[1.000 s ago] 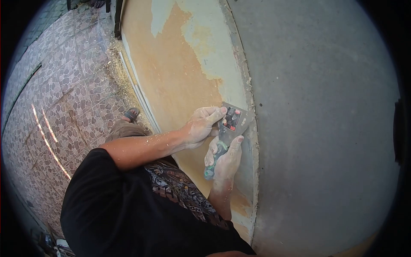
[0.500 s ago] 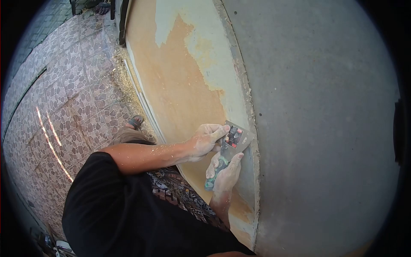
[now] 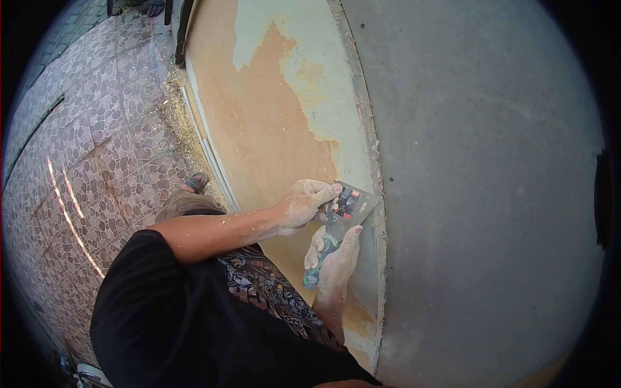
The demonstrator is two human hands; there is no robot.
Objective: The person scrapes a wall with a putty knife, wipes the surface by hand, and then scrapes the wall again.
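Observation:
A wide-bladed scraper (image 3: 343, 220) with a dark label on its metal blade and a grey-green handle (image 3: 312, 275) lies across both hands. My right hand (image 3: 339, 262) is closed around the handle, its thumb near the base of the blade. On the blade's left side, my left hand (image 3: 303, 205) pinches the edge with thumb and fingers. Both hands are dusted with pale powder. Beneath them is a surface (image 3: 259, 129) with orange-tan and whitish patches, and the blade's far corner reaches toward its rough edge strip (image 3: 377, 220).
A broad grey surface (image 3: 485, 194) fills the right side. At the left is stone-patterned tiled floor (image 3: 84, 168), with pale shavings (image 3: 178, 123) and long thin strips (image 3: 207, 149) along the patched surface. A sandalled foot (image 3: 196, 182) shows near the strips.
Both hands and the scraper appear slightly farther left in view. The surroundings have also shifted a little left. The grip on the blade and handle looks the same.

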